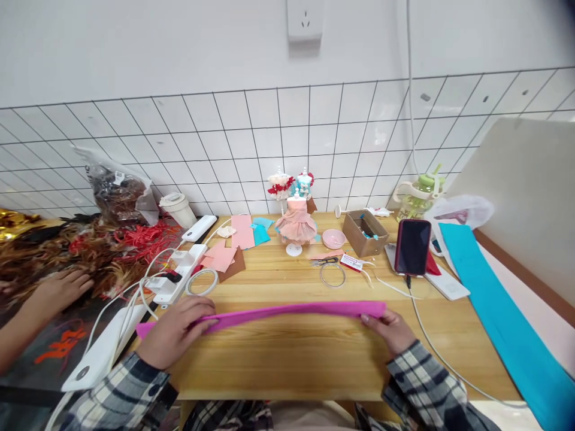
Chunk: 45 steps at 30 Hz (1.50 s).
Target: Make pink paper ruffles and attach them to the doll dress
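Note:
A long, narrow magenta strip, either crepe paper or cloth, (287,310) is stretched between my two hands across the wooden table. My left hand (175,332) pinches it towards its left side, and a short end sticks out past the wrist. At the strip's right end, my right hand (390,329) grips the corner between thumb and fingers. Behind the strip lie small scissors (324,261) and a metal ring (333,276). A small dress stand wearing a pink ruffled dress (296,221) stands further back, with two more dressed stands behind it.
Power strips (179,275) with cables lie at left, near a tape roll (202,282) and pink paper pieces (220,257). Another person's hand (63,293) rests by brown feathers. A cardboard box (365,233), a phone (412,246) and a blue strip (503,311) are at right.

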Tool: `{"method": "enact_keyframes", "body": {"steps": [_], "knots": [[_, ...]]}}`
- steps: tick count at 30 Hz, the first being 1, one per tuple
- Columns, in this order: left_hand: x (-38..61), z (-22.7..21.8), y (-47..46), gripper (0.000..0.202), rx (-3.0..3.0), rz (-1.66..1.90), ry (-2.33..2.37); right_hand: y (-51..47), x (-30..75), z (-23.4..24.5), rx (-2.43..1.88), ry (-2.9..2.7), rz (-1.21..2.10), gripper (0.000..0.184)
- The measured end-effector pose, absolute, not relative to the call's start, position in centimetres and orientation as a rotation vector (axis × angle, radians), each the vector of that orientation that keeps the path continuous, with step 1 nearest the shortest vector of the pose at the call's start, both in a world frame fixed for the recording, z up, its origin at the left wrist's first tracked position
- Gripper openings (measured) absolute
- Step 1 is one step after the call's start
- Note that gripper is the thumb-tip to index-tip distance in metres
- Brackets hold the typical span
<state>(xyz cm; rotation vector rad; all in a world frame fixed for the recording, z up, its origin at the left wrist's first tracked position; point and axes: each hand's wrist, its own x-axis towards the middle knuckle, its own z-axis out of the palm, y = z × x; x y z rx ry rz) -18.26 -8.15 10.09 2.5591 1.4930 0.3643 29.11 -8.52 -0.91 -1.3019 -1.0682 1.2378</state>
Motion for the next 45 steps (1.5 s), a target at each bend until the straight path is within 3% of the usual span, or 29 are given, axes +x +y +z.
{"method": "enact_keyframes", "body": {"steps": [4, 7, 10, 19, 26, 29, 33, 38, 40, 42, 45], "knots": [[-20.4, 9.0, -8.3, 0.018, 3.096, 0.555, 1.447, -5.9, 30.7, -0.9, -1.239, -1.611, 0.869, 0.018], [-20.4, 6.1, -9.5, 0.018, 3.198, 0.345, 1.456, -5.4, 31.6, -1.9, -1.370, -1.753, 0.675, 0.042], [-19.0, 3.6, -11.3, 0.037, 3.067, 0.304, 1.597, -4.3, 31.9, -1.6, -1.527, -1.871, 0.504, 0.057], [-4.2, 1.2, -9.9, 0.024, 2.757, 0.566, 1.248, 8.2, 23.7, 5.0, -1.899, -2.488, 0.385, 0.024], [-1.5, -0.6, -8.4, 0.022, 2.588, 0.645, 1.243, 10.6, 22.9, 3.7, -1.926, -2.638, 0.295, 0.032], [-1.7, -0.4, -8.5, 0.021, 2.552, 0.661, 1.250, 9.7, 23.5, 3.9, -1.836, -2.658, 0.210, 0.031], [-1.5, -0.1, -8.4, 0.022, 2.525, 0.685, 1.252, 7.6, 24.3, 3.9, -1.742, -2.648, 0.085, 0.046], [-1.7, 0.0, -8.4, 0.024, 2.479, 0.671, 1.257, 3.3, 25.7, 0.9, -1.541, -2.288, -0.030, 0.076], [-1.9, -0.1, -8.4, 0.024, 2.467, 0.675, 1.264, 0.5, 26.1, -0.9, -1.462, -2.047, -0.069, 0.073], [-2.1, -0.3, -8.4, 0.024, 2.462, 0.685, 1.267, -2.9, 25.9, -2.7, -1.403, -1.790, -0.095, 0.059], [-2.3, -0.5, -8.3, 0.025, 2.474, 0.704, 1.242, -7.7, 24.9, -4.8, -1.429, -1.597, 0.069, 0.045]]}}
